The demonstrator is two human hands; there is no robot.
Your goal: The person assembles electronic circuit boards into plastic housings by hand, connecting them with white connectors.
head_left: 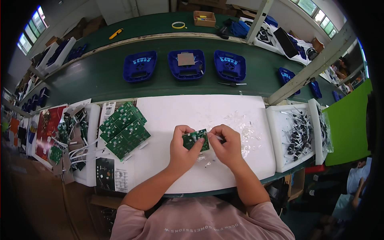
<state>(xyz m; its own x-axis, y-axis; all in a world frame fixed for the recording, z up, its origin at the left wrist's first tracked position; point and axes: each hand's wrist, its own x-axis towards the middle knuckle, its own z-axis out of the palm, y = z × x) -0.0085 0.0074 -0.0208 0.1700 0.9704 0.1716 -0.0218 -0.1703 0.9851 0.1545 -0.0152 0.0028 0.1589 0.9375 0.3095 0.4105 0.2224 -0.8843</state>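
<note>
A small green circuit board [190, 141] is held up over the white work sheet [160, 176]. My left hand [181, 149] is closed on it, with the thumb lying across its face. At the board's right edge, my right hand [226, 147] is closed in a pinch. A small pale bit shows by its fingers, but I cannot make out what it is. To the left, several green circuit boards [127, 134] lie overlapping in a pile. Small clear plastic scraps [249, 134] are scattered on the sheet to the right of my hands.
At the right stands a white foam tray [272, 140] of black parts with pale leads. A second foam tray [91, 160] with wired boards sits at the left. Three blue plastic housings [140, 74] rest on the green bench [108, 86] beyond. A slanted post [308, 64] rises at the right.
</note>
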